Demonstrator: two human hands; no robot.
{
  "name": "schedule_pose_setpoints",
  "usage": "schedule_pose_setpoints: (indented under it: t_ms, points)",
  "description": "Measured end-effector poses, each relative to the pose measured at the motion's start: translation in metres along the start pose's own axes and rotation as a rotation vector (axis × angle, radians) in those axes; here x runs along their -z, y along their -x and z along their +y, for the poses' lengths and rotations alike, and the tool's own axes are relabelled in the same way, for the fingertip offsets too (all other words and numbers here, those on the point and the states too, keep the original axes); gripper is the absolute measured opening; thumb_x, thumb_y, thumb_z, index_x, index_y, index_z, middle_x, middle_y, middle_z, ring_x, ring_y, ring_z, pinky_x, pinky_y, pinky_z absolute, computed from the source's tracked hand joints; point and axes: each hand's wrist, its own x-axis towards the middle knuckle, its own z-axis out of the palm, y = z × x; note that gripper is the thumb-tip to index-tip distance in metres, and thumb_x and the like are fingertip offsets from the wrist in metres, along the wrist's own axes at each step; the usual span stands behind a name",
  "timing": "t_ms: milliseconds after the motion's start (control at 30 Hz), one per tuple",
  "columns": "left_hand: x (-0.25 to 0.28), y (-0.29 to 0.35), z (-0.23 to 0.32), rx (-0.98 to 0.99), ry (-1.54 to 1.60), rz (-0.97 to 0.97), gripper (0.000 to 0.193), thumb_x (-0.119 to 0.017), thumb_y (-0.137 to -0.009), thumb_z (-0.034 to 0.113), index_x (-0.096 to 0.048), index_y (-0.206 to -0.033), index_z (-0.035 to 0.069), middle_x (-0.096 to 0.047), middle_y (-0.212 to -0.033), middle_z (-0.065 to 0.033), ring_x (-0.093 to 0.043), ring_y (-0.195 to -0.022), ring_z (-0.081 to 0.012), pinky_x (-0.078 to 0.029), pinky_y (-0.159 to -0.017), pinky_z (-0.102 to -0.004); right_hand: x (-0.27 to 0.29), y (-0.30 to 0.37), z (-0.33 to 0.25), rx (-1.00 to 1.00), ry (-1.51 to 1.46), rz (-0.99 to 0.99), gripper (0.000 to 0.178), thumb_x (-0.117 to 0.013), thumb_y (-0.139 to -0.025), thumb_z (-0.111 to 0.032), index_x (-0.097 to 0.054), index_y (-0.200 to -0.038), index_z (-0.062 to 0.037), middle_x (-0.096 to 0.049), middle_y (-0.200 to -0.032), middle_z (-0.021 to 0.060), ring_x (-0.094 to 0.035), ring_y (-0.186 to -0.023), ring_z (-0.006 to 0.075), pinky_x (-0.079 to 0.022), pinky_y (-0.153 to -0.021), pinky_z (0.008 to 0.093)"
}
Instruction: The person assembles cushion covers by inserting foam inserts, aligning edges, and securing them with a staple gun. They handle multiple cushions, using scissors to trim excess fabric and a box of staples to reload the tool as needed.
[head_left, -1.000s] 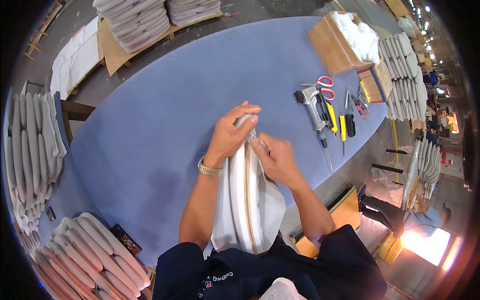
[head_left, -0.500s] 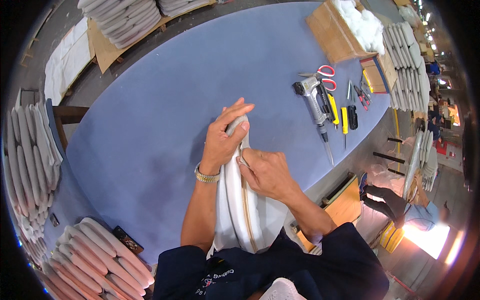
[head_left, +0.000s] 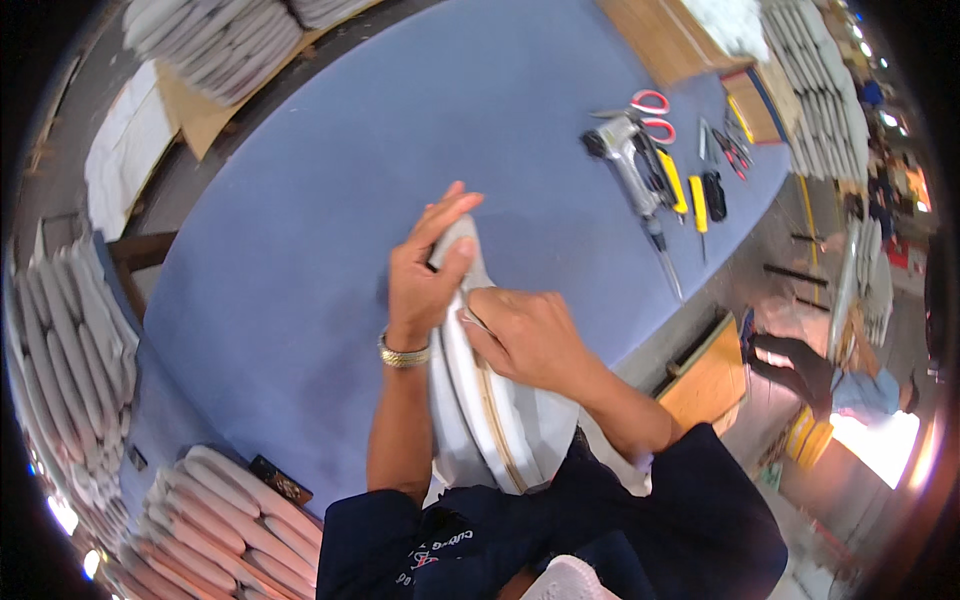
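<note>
A long pale grey padded cushion (head_left: 508,420) stands on edge between my arms, its near end against my body. White padding and a narrow tan strip (head_left: 492,415) run along its upper edge. My left hand (head_left: 425,275) clasps the rounded far end, thumb on the near side and fingers stretched past the tip. Just nearer, my right hand (head_left: 530,332) is closed in a pinch on the cushion's cover at the edge. What lies under its fingertips is hidden.
Right on the blue table (head_left: 330,200) lie a staple gun (head_left: 632,175), red-handled scissors (head_left: 655,115), a yellow cutter (head_left: 672,185), a yellow screwdriver (head_left: 698,200) and pliers (head_left: 733,155). Beyond stands a cardboard box (head_left: 660,40) with white stuffing. Grey cushion stacks (head_left: 225,520) flank the table. Another person (head_left: 850,385) works at right.
The view has shifted, so the table and tools sit slightly higher in it. Both hands keep their hold; my right hand has moved slightly along the edge toward the far end.
</note>
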Motion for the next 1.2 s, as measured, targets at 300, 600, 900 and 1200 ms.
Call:
schedule_pose_setpoints:
  t_ms: [300,600,900,1200]
  points:
    - [0.001,0.008,0.0,-0.035,-0.093,-0.011,0.041,-0.063,-0.094,0.012,-0.063,-0.136,0.007,-0.065,-0.137,-0.0078,-0.046,-0.143,-0.0253,-0.026,-0.122,-0.0456,0.067,-0.016,0.237,-0.275,0.249,0.373,0.049,-0.073,-0.084,-0.016,-0.049,-0.125,-0.0053,-0.06,-0.11,0.0193,-0.057,-0.099,0.0357,-0.046,-0.087,0.0436]
    - [-0.001,0.018,0.009,-0.047,-0.093,0.005,0.044,-0.053,-0.104,0.024,-0.055,-0.146,0.012,-0.055,-0.149,-0.0078,-0.037,-0.149,-0.0248,-0.019,-0.125,-0.0474,0.071,-0.028,0.294,-0.444,0.319,0.272,0.076,-0.074,-0.075,-0.002,-0.044,-0.145,-0.0027,-0.063,-0.122,0.0251,-0.062,-0.112,0.0422,-0.049,-0.096,0.0459]
    - [-0.001,0.026,0.01,-0.051,-0.077,0.032,0.046,-0.057,-0.101,0.022,-0.054,-0.147,0.014,-0.055,-0.149,-0.0083,-0.041,-0.146,-0.0247,-0.021,-0.125,-0.0458,0.103,-0.012,0.12,-0.635,-0.508,0.216,0.035,-0.075,-0.083,-0.005,-0.062,-0.116,0.0016,-0.068,-0.088,0.0068,-0.059,-0.062,0.0123,-0.046,-0.052,0.0294]
    - [-0.004,0.03,0.011,-0.038,-0.076,0.09,0.047,-0.061,-0.095,0.012,-0.057,-0.142,0.007,-0.058,-0.146,-0.0108,-0.048,-0.141,-0.0272,-0.035,-0.118,-0.0389,0.128,-0.013,0.043,-0.218,-0.429,-0.127,0.05,-0.08,-0.077,-0.004,-0.062,-0.124,0.0033,-0.07,-0.115,0.0103,-0.065,-0.106,0.0153,-0.052,-0.094,0.0317]
